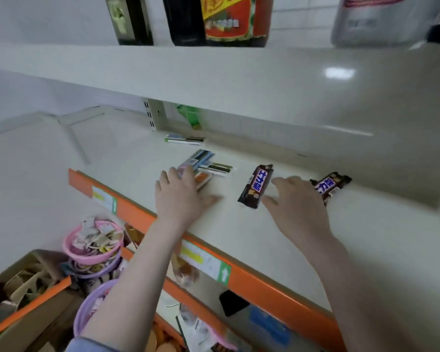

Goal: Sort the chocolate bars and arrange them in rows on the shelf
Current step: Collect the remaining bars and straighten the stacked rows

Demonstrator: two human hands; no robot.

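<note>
Left hand point(181, 191) flat, fingers straight, pressing on the pile of thin bars point(201, 166); right hand point(299, 199) spread and loose, gripping nothing. Wide white shelf point(264, 237) beneath, orange edge strip point(277, 283) in front, upper shelf point(214, 80) overhead carrying dark bottles point(183, 19). Lower left, pink bowls of sweets point(94, 245). Brown bar point(255, 186) just left of right fingers; second brown bar point(330, 185) just behind that hand. Further thin bars point(184, 139) near back wall.
</note>
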